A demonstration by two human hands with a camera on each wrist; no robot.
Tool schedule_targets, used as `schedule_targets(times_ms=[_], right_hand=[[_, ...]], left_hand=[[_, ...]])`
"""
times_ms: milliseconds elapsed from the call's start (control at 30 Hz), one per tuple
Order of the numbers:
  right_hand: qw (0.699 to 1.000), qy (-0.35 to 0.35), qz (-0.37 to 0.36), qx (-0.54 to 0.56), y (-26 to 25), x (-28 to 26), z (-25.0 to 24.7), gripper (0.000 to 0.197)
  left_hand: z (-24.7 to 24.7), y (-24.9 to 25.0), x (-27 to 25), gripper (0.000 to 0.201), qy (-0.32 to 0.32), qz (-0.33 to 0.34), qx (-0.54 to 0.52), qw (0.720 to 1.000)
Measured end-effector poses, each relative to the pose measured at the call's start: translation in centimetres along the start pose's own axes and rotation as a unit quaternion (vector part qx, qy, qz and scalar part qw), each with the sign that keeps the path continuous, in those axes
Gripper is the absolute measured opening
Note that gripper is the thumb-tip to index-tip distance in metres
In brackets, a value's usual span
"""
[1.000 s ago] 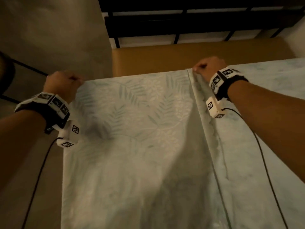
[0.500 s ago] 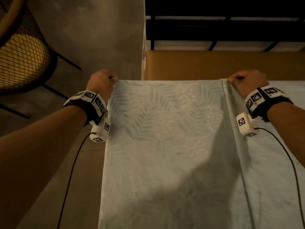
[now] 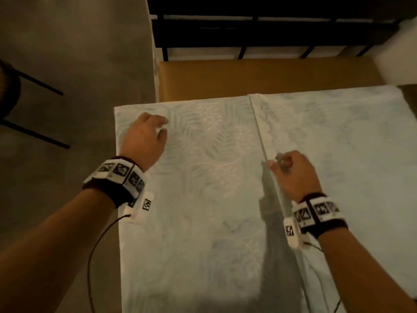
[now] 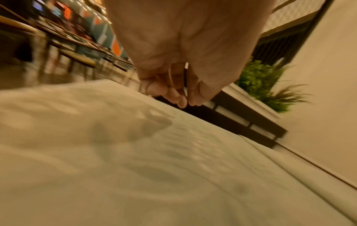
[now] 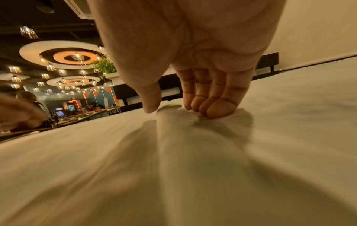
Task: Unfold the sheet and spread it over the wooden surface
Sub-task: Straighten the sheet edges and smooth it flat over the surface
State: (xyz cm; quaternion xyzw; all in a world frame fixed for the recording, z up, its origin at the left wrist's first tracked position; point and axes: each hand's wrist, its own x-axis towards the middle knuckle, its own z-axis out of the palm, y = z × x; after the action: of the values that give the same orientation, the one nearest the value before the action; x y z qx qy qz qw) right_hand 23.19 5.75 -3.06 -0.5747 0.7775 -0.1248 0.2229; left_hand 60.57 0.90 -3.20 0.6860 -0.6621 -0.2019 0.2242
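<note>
Sheet in right hand

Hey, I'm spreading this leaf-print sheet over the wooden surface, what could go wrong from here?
1. The right hand pinches a raised ridge of the sheet at the fold line; pulling there may bunch the cloth instead of opening it.
2. The left hand hovers loosely curled and holds nothing, so that side could slide when the right pulls.
3. A strip of the wooden surface beyond the far edge is bare; the sheet may end up short there.
</note>
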Motion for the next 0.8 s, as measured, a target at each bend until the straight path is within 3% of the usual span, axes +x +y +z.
schedule_targets(times_ms=[100, 233, 300, 400, 467, 566, 633, 800], right_hand=[[0.999, -0.030, 0.020, -0.011, 1.9, -6.3, 0.6, 0.042], [0.997, -0.051, 0.046, -0.035, 4.0, -9.9, 0.8, 0.033], [0.997, -0.055, 0.037, -0.026, 5.0, -10.7, 0.6, 0.029], [0.997, -0.073, 0.000, -0.028, 6.0, -11.4, -0.1, 0.021], [0.995, -0.089, -0.032, -0.018, 6.4, -11.7, -0.8, 0.018], [0.992, -0.103, -0.070, 0.026, 6.7, -11.8, -2.1, 0.015], [0.989, -0.100, -0.074, 0.077, 7.3, -11.6, -3.1, 0.011], [0.971, -0.118, -0.050, 0.201, 8.8, -10.7, -5.0, 0.010]], left_hand=[[3.8, 6.3, -1.5, 0.025, -0.090, 0.052, -0.033, 0.994], [8.5, 14.7, -2.8, 0.029, -0.175, 0.040, -0.047, 0.983], [10.8, 18.4, -3.0, 0.045, -0.207, 0.013, -0.023, 0.978], [13.3, 23.2, -2.8, 0.085, -0.232, -0.064, 0.023, 0.970], [14.9, 25.5, -2.4, 0.093, -0.231, -0.102, 0.085, 0.964], [16.2, 27.2, -1.3, 0.057, -0.174, -0.128, 0.137, 0.967], [15.9, 27.7, -0.6, 0.034, -0.176, -0.132, 0.145, 0.965], [12.7, 29.2, 0.1, 0.025, -0.238, -0.175, 0.098, 0.950]])
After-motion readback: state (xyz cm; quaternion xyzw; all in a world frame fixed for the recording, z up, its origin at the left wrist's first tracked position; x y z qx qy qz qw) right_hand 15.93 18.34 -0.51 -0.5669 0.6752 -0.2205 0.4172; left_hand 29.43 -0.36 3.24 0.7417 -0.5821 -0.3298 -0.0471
